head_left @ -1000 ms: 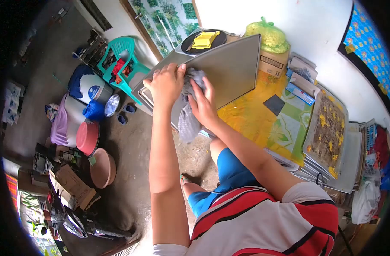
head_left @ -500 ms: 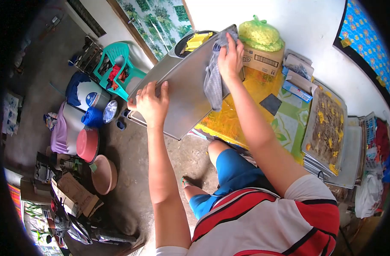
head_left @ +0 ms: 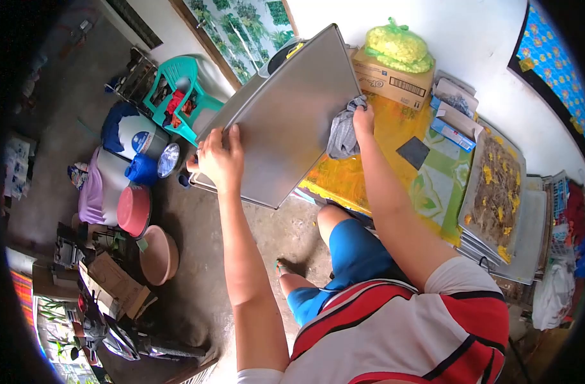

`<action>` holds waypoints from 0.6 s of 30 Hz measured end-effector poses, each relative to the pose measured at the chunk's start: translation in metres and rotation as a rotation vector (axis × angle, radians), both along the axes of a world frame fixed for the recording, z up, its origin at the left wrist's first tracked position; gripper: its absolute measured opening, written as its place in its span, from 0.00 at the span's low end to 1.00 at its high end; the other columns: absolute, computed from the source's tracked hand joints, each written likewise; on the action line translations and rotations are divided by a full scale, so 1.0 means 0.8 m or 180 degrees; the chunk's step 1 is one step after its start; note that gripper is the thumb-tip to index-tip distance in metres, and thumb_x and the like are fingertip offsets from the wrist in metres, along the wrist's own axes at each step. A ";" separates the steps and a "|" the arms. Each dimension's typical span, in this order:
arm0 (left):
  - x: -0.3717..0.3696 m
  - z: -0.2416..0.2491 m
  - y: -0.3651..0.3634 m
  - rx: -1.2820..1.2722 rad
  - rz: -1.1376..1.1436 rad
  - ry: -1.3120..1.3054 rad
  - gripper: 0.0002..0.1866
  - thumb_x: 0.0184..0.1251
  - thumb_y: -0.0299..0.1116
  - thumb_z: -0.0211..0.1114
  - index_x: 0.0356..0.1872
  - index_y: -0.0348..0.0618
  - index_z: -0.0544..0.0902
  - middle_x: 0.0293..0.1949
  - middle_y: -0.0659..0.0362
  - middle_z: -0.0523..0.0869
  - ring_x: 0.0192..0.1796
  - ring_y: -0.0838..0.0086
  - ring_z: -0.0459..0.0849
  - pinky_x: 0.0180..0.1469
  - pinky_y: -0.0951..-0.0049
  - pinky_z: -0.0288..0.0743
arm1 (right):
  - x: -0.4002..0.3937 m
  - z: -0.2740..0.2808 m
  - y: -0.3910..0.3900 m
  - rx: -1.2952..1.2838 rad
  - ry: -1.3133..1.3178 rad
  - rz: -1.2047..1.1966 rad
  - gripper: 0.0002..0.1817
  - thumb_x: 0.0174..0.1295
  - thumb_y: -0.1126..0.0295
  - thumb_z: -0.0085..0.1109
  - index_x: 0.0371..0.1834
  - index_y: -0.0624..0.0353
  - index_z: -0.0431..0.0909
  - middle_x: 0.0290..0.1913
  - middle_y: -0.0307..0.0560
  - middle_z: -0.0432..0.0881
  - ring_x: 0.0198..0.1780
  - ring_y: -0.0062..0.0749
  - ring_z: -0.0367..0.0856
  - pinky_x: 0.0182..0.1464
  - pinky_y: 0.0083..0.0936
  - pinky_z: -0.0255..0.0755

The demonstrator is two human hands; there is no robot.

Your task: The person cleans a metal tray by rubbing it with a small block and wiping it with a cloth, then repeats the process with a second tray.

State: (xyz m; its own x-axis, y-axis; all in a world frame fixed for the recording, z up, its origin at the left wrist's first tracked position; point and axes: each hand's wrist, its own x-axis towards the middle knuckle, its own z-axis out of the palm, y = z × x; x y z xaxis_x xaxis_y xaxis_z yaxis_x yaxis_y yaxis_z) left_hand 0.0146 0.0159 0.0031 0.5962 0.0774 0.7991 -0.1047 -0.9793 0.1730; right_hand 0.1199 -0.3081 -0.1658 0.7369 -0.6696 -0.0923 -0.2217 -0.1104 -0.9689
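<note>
A large grey metal tray (head_left: 292,109) is held up at a tilt in the middle of the view. My left hand (head_left: 222,159) grips its left edge, thumb and fingers over the rim. At the tray's right edge, my right hand (head_left: 363,120) is closed on a grey checked cloth (head_left: 344,136), which hangs bunched against the tray. Behind and below the tray's right side is a table with a yellow-stained cover (head_left: 395,128); a small dark square (head_left: 413,153) lies on it.
A cardboard box (head_left: 395,82) with a yellow-green bag (head_left: 400,48) stands at the table's back. Stacked trays (head_left: 494,192) with brown and yellow residue are at right. Left are a green chair (head_left: 206,102), a red basin (head_left: 134,210) and a pink basin (head_left: 158,256).
My right hand and the cloth have moved down and right from the tray's upper part to its right edge. My left hand still holds the tray, whose surface now shows more fully.
</note>
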 end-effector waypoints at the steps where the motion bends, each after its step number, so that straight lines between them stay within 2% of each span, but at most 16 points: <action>1: 0.003 -0.002 0.001 0.0012 0.0037 0.0003 0.15 0.62 0.52 0.64 0.34 0.52 0.84 0.34 0.62 0.88 0.42 0.64 0.83 0.52 0.41 0.56 | 0.014 -0.021 -0.004 0.0079 -0.0064 0.0042 0.29 0.61 0.60 0.47 0.66 0.59 0.67 0.63 0.66 0.72 0.61 0.62 0.72 0.62 0.48 0.66; 4: 0.012 -0.002 -0.001 0.0019 0.0143 -0.0009 0.15 0.61 0.52 0.64 0.34 0.53 0.84 0.34 0.62 0.88 0.42 0.63 0.84 0.52 0.40 0.56 | 0.036 -0.097 0.029 0.0473 -0.0356 -0.0200 0.28 0.61 0.61 0.47 0.61 0.69 0.70 0.59 0.70 0.75 0.60 0.63 0.73 0.63 0.45 0.65; 5: 0.013 -0.002 -0.001 0.0051 0.0204 -0.0005 0.15 0.61 0.52 0.65 0.34 0.53 0.84 0.34 0.62 0.88 0.42 0.62 0.84 0.52 0.40 0.57 | 0.015 -0.086 0.054 0.0568 -0.0237 -0.0096 0.27 0.61 0.62 0.47 0.59 0.72 0.71 0.58 0.71 0.76 0.60 0.62 0.74 0.62 0.44 0.66; 6: 0.007 0.007 -0.008 0.0120 0.0023 -0.0261 0.18 0.61 0.50 0.66 0.30 0.44 0.83 0.28 0.51 0.86 0.35 0.53 0.83 0.39 0.51 0.69 | -0.006 -0.075 0.079 0.0659 -0.0115 0.0010 0.26 0.61 0.62 0.48 0.56 0.74 0.72 0.56 0.71 0.77 0.59 0.61 0.75 0.60 0.43 0.67; 7: 0.008 0.008 -0.010 0.0145 0.0089 -0.0290 0.18 0.61 0.51 0.66 0.30 0.45 0.83 0.28 0.52 0.86 0.36 0.54 0.83 0.40 0.49 0.68 | -0.055 -0.039 0.109 0.0681 0.0245 0.0355 0.24 0.62 0.63 0.49 0.53 0.76 0.74 0.54 0.70 0.78 0.57 0.59 0.76 0.57 0.42 0.68; 9: 0.011 0.007 -0.014 0.0207 0.0206 -0.0337 0.18 0.61 0.53 0.65 0.30 0.47 0.82 0.29 0.54 0.86 0.37 0.56 0.83 0.41 0.45 0.65 | -0.076 -0.093 0.170 0.1139 0.0142 0.0451 0.28 0.61 0.64 0.46 0.61 0.74 0.68 0.61 0.75 0.72 0.64 0.63 0.71 0.66 0.41 0.62; 10: 0.011 0.007 -0.016 0.0218 0.0351 -0.0107 0.18 0.61 0.55 0.64 0.31 0.50 0.83 0.30 0.57 0.87 0.38 0.59 0.84 0.44 0.43 0.60 | -0.110 -0.074 0.200 0.1143 0.0123 0.0491 0.28 0.61 0.64 0.46 0.61 0.74 0.68 0.60 0.75 0.72 0.64 0.63 0.70 0.66 0.41 0.62; 11: 0.010 0.008 -0.019 0.0239 0.0436 -0.0087 0.17 0.59 0.54 0.65 0.31 0.51 0.84 0.29 0.58 0.88 0.38 0.60 0.84 0.45 0.45 0.60 | -0.147 -0.050 0.231 0.1146 0.0095 0.0530 0.28 0.61 0.64 0.46 0.60 0.73 0.67 0.60 0.75 0.72 0.64 0.64 0.70 0.66 0.41 0.62; 13: 0.009 0.011 -0.024 0.0268 0.0606 -0.0068 0.15 0.57 0.53 0.67 0.32 0.54 0.85 0.29 0.61 0.88 0.37 0.63 0.85 0.46 0.48 0.59 | -0.180 -0.070 0.292 0.0955 0.0123 0.0479 0.26 0.62 0.63 0.45 0.59 0.72 0.68 0.57 0.74 0.75 0.63 0.64 0.71 0.63 0.44 0.65; 15: 0.011 0.009 -0.020 0.0377 0.0709 -0.0066 0.16 0.57 0.54 0.66 0.33 0.54 0.85 0.29 0.62 0.88 0.37 0.64 0.85 0.45 0.49 0.61 | -0.224 -0.051 0.310 0.0785 0.0945 0.1396 0.24 0.63 0.63 0.44 0.56 0.71 0.72 0.52 0.69 0.80 0.55 0.60 0.78 0.57 0.45 0.69; 17: 0.010 0.010 -0.018 0.0440 0.0719 -0.0003 0.16 0.58 0.54 0.66 0.34 0.55 0.85 0.29 0.62 0.88 0.37 0.64 0.85 0.45 0.49 0.62 | -0.231 -0.097 0.319 0.1282 0.0865 0.2747 0.21 0.62 0.63 0.47 0.51 0.69 0.77 0.47 0.61 0.83 0.44 0.52 0.83 0.48 0.43 0.72; 18: 0.007 0.009 -0.018 0.0450 0.0693 -0.0060 0.16 0.58 0.54 0.66 0.35 0.55 0.85 0.29 0.62 0.88 0.37 0.64 0.85 0.45 0.49 0.62 | -0.244 -0.080 0.307 0.2086 0.1061 0.3329 0.19 0.61 0.64 0.50 0.46 0.67 0.80 0.45 0.57 0.84 0.41 0.44 0.82 0.46 0.39 0.71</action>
